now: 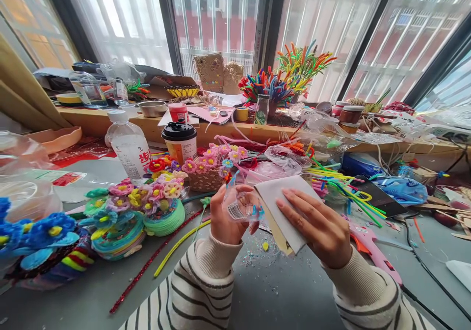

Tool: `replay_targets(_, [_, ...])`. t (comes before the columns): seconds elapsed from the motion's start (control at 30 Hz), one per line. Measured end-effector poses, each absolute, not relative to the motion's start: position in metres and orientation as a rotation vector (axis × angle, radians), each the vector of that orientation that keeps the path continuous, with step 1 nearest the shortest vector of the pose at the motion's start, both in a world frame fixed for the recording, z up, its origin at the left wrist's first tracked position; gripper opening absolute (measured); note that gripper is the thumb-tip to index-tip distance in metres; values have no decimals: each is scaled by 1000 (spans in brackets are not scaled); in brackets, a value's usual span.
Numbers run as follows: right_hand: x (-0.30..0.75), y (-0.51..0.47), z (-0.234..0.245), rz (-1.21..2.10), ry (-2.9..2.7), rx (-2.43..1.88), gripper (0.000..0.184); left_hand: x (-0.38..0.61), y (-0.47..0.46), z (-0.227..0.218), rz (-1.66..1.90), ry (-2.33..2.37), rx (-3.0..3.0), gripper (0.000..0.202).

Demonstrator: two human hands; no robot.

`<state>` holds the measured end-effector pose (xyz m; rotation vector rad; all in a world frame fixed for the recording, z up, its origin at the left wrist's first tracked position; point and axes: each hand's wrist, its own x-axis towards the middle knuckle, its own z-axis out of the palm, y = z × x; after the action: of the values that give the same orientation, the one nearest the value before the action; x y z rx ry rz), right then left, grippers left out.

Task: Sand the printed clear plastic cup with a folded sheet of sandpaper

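My left hand (225,217) is closed around a small clear plastic packet (241,203) with a barcode on it, held up above the grey table (257,290). Fingers stretched flat, my right hand (319,224) lies on a folded white sheet of paper or card (281,207) and holds it by its lower edge. The sheet's left edge touches the packet. Both sleeves are cream with dark stripes. What is inside the packet is too small to make out.
Pipe-cleaner flowers and yarn baskets (121,217) crowd the left. A lidded paper cup (180,141) and a plastic bottle (127,143) stand behind them. Loose pipe cleaners (342,182) and a pink glue gun (371,249) lie on the right. A cluttered wooden shelf (221,131) runs along the window.
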<state>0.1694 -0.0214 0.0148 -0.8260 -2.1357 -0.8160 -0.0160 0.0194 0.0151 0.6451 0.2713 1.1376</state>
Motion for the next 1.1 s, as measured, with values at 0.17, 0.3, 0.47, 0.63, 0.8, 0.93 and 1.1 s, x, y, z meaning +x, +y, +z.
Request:
replay_targets(0.17, [167,-22,14,-864,-2137,-800,40,-17,20,14,1139,303,630,41])
replay_targets(0.3, [173,-17,12,-901,-2046,-875,41,-17,22,13,1105,263,677,45])
replay_targets(0.47, [185,-14,18,-841,-1943,-874,46,-13,22,13,1222,362,645,43])
replay_targets(0.63, [180,-16,19,-806,-2012,-815,41,-13,21,16,1229,387,635,46])
replay_targets(0.8, [170,-16,11,-826,-2107,-773,37,-15,17,16,1132,296,599,41])
replay_targets(0.93, [166,-16,8,-890,-2041,-855,38,-17,17,10,1051,284,627,44])
replay_targets(1.1, [168,-14,9,-876,-2072,-838,39,-19,20,8,1027,272,595,43])
